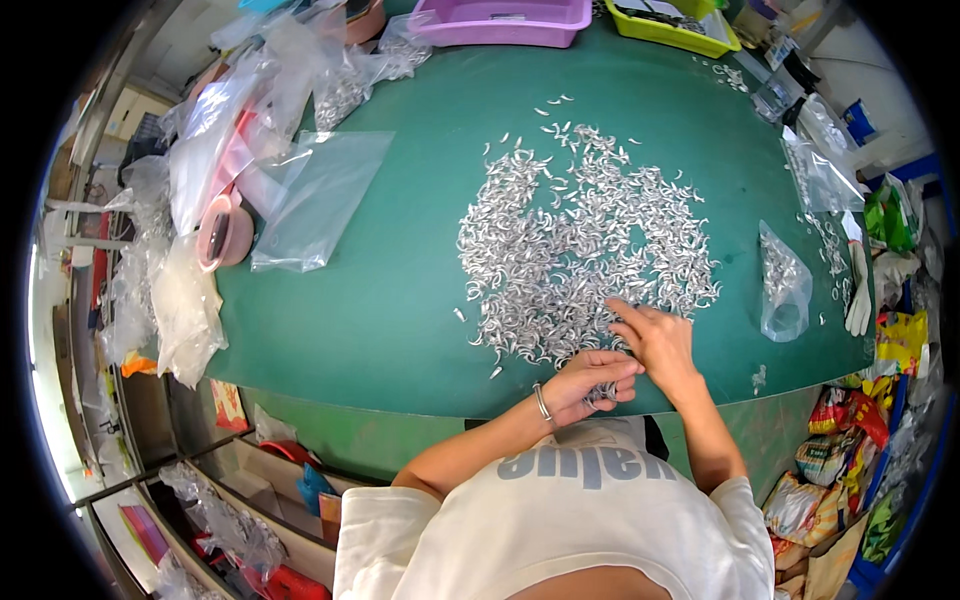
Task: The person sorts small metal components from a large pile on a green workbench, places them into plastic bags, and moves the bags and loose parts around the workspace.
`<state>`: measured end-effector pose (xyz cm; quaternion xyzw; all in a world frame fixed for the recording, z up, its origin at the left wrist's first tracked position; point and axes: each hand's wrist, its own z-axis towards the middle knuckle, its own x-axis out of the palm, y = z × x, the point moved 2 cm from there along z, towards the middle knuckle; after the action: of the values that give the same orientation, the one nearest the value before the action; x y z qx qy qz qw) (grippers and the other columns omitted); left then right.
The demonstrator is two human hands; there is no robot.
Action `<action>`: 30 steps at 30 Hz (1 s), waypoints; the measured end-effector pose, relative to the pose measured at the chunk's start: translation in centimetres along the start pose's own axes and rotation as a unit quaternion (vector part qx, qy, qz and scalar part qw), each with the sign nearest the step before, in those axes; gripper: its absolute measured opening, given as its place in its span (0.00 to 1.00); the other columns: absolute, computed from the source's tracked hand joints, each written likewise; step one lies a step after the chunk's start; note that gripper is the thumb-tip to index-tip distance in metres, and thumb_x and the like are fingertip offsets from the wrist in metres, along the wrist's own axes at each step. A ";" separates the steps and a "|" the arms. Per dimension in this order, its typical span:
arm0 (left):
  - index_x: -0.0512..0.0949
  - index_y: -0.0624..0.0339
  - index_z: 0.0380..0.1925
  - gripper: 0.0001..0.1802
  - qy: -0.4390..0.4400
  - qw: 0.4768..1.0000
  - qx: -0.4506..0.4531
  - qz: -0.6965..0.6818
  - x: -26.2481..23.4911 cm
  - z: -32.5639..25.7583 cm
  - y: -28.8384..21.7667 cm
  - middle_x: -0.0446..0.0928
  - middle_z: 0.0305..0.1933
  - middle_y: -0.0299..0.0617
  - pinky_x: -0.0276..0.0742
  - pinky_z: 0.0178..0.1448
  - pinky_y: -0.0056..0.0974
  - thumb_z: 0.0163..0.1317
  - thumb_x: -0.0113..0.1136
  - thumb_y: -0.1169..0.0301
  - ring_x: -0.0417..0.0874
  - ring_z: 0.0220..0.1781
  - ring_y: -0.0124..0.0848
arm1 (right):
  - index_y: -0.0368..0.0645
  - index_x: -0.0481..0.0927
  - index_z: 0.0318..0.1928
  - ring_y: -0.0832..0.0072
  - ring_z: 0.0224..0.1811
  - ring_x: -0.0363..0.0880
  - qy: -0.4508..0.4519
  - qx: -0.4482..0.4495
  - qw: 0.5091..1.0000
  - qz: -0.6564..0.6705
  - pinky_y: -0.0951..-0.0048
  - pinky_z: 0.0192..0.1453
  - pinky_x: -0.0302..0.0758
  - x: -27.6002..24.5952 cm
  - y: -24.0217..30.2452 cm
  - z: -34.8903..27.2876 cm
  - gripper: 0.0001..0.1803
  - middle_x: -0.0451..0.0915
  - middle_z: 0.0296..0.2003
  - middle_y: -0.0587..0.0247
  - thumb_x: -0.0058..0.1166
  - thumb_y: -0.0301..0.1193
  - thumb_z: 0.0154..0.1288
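Observation:
A wide heap of small curved silver metal pieces is spread over the green table. My left hand, with a thin bracelet at the wrist, is cupped at the near edge of the table and holds a bunch of the metal pieces. My right hand lies flat on the near edge of the heap, its fingers stretched onto the pieces.
An empty clear bag lies left of the heap, with more bags and pink tape rolls beside it. A small bag holding pieces stands at the right. A purple tray and a yellow-green tray sit at the far edge.

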<state>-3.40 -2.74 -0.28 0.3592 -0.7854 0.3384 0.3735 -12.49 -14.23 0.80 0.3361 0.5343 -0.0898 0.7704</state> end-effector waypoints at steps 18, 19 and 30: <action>0.75 0.67 0.40 0.10 0.101 0.994 0.032 -0.020 -3.3 -3.1 1.5 0.68 0.24 0.37 0.52 0.15 0.23 0.59 0.55 0.73 0.68 0.24 0.24 | 0.54 0.81 0.41 0.67 0.15 0.73 0.034 -0.091 0.994 -0.057 0.66 0.17 0.67 1.5 1.9 2.7 0.15 0.70 0.15 0.64 0.54 0.27 0.51; 0.75 0.67 0.40 0.10 0.091 0.995 0.032 -0.021 -3.4 -3.3 1.5 0.68 0.24 0.37 0.52 0.15 0.23 0.59 0.55 0.74 0.68 0.24 0.24 | 0.53 0.81 0.41 0.65 0.17 0.74 0.024 -0.065 0.995 -0.068 0.65 0.18 0.68 1.3 1.4 2.8 0.14 0.74 0.17 0.61 0.54 0.26 0.52; 0.74 0.68 0.43 0.12 0.076 0.996 0.036 0.006 -3.4 -4.5 0.3 0.69 0.24 0.40 0.51 0.15 0.22 0.60 0.53 0.74 0.67 0.22 0.22 | 0.51 0.78 0.46 0.62 0.19 0.75 0.156 -0.110 0.980 -0.059 0.66 0.21 0.69 4.3 7.8 6.7 0.15 0.78 0.21 0.58 0.54 0.32 0.56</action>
<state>-0.52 2.06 -1.02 0.3411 -0.7443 0.3951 0.4167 -1.72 -11.47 1.69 0.2267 0.6738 -0.0221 0.7029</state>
